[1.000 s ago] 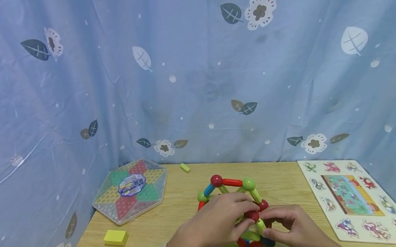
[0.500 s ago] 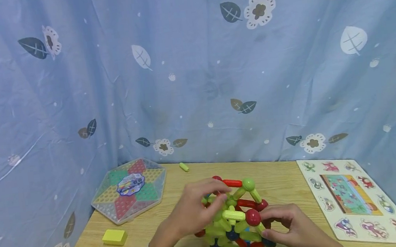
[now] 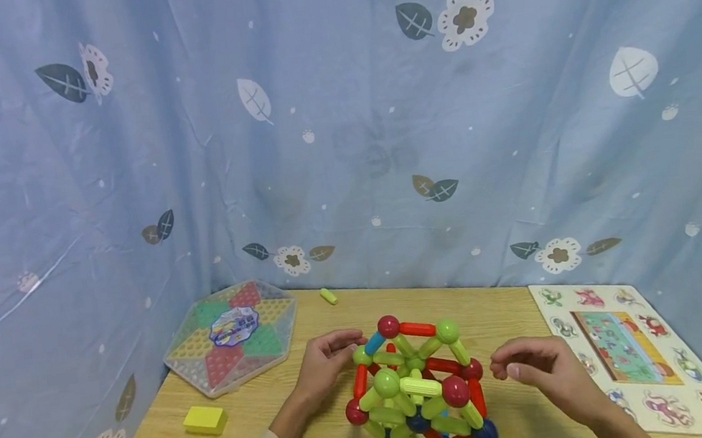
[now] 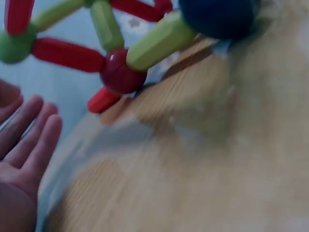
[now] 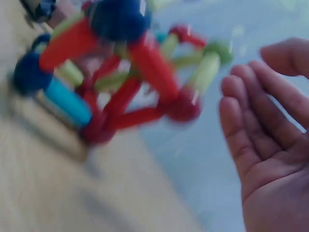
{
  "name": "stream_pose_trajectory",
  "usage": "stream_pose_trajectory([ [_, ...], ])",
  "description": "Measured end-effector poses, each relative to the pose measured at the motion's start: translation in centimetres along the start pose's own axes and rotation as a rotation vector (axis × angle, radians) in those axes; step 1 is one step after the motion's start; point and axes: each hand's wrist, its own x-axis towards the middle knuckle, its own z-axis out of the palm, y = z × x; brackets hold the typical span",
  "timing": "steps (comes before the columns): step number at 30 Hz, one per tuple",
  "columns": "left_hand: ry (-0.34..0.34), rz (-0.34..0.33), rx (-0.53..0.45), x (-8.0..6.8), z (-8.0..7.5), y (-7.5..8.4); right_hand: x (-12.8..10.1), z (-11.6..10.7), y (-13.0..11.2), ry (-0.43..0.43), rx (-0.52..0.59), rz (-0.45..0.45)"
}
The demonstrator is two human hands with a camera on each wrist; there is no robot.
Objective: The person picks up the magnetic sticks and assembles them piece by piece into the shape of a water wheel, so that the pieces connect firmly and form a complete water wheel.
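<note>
A rounded frame of toy balls and rods (image 3: 420, 387) stands on the wooden table in the head view. Its rods are green, red and blue; its balls are red, green and dark blue. A green rod joins a green ball (image 3: 386, 383) to a red ball (image 3: 455, 391) at the near upper side. My left hand (image 3: 325, 366) lies beside the frame's left side, fingers extended and holding nothing. To the right, apart from the frame, my right hand (image 3: 540, 369) has its fingers gently bent around nothing. Both wrist views show bare palms near the rods.
A hexagonal star-patterned board game box (image 3: 230, 339) lies at the back left, with a yellow block (image 3: 206, 420) in front of it. One loose green rod (image 3: 329, 296) is near the curtain. A picture puzzle board (image 3: 639, 352) lies on the right. Blue curtain (image 3: 342, 140) encloses the table.
Both hands have come off the frame, the left moving to its left side and the right moving away rightward. A green ball now shows on the near upper rod's left end.
</note>
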Motion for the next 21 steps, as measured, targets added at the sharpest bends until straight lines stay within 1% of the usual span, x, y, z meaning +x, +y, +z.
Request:
stream_pose_trajectory([
  [3,-0.063,-0.072,-0.007,1.2,-0.1,-0.4,-0.3,-1.2,2.6,0.060,0.212,0.016],
  [5,-0.076,-0.120,0.019,2.1,0.0,-0.5,-0.4,-1.5,4.5,0.067,0.327,0.032],
  [7,-0.067,-0.148,0.090,3.0,0.3,-0.5,-0.4,-1.4,5.8,0.071,0.381,0.071],
  [9,-0.051,-0.156,0.163,3.6,0.7,-0.4,-0.4,-1.1,6.6,0.070,0.365,0.120],
  [12,-0.017,-0.133,0.294,4.5,1.4,-0.1,-0.3,-0.7,6.8,0.054,0.278,0.190],
  [15,-0.004,-0.124,0.370,5.1,2.1,0.1,-0.2,-0.6,6.8,0.045,0.193,0.216],
  [17,-0.021,-0.113,0.436,5.6,2.5,0.1,-0.2,-0.5,6.8,0.037,0.168,0.214],
  [20,-0.072,-0.057,0.557,6.5,2.9,-0.3,-0.3,-0.5,7.0,0.022,0.150,0.209],
  [21,-0.087,-0.049,0.593,6.9,2.9,-0.6,-0.3,-0.4,7.0,0.020,0.149,0.213],
])
